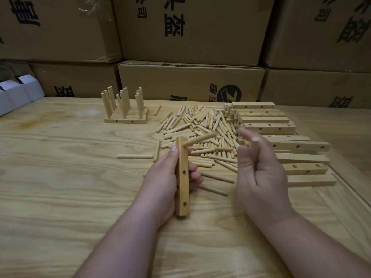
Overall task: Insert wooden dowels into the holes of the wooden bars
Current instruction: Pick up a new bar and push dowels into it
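Stacked cardboard boxes [190, 31] are seen behind the table [60, 177], where a wooden bar [182, 183] with one dowel [198, 138] inserted is gripped by the left hand [166, 177], right hand [259, 171] loosely curled, its hold unclear, beside the dowel pile [200, 125].

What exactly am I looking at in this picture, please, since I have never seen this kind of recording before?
There is no machine here: a person works with two bare hands, and the single picture comes from a camera worn on the head, looking forward and down. The left hand grips a wooden bar with holes along its side, and one dowel already sticks out near its far end. The right hand hovers beside it, fingers loosely curled; it is blurred, so I cannot tell whether it holds anything. On the wooden table lie a pile of loose dowels, a stack of bars on the right waiting their turn, and, further back on the left, finished bars with dowels standing upright. Cardboard boxes are stacked behind.
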Motion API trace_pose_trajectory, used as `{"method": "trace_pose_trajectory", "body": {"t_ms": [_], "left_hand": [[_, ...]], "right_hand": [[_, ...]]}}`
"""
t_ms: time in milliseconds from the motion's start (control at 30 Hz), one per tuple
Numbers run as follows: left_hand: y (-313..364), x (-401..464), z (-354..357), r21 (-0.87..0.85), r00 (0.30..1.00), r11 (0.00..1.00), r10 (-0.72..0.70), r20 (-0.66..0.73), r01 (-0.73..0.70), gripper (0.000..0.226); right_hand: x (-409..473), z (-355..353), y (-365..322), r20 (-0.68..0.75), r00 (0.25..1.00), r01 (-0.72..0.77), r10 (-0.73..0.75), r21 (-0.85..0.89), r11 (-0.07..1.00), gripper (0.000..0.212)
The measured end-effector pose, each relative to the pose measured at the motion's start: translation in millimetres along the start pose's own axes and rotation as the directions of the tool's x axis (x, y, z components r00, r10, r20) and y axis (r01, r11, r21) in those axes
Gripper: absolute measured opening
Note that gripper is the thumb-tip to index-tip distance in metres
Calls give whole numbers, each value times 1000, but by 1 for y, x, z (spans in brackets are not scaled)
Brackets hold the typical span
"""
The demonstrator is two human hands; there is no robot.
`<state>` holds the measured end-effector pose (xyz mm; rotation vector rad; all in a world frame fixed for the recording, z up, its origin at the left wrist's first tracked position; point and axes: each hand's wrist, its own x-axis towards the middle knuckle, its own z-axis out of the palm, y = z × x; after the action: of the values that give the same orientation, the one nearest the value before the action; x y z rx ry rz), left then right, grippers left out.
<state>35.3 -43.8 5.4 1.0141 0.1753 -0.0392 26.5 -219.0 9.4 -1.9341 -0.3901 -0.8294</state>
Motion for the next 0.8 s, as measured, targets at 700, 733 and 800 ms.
{"method": "trace_pose_trajectory", "body": {"t_ms": [700,733,800], "left_hand": [[9,-4,5,-97,998,994,-56,-23,53,38],[8,-4,5,-101,998,994,-52,-19,50,39],[7,-3,4,-100,999,994,-36,-17,34,38]], "right_hand": [[-5,8,-1,323,946,38,-7,-90,995,17],[-5,8,-2,324,946,41,-12,-81,996,17],[-5,8,-2,334,942,50,-27,-62,997,17]]}}
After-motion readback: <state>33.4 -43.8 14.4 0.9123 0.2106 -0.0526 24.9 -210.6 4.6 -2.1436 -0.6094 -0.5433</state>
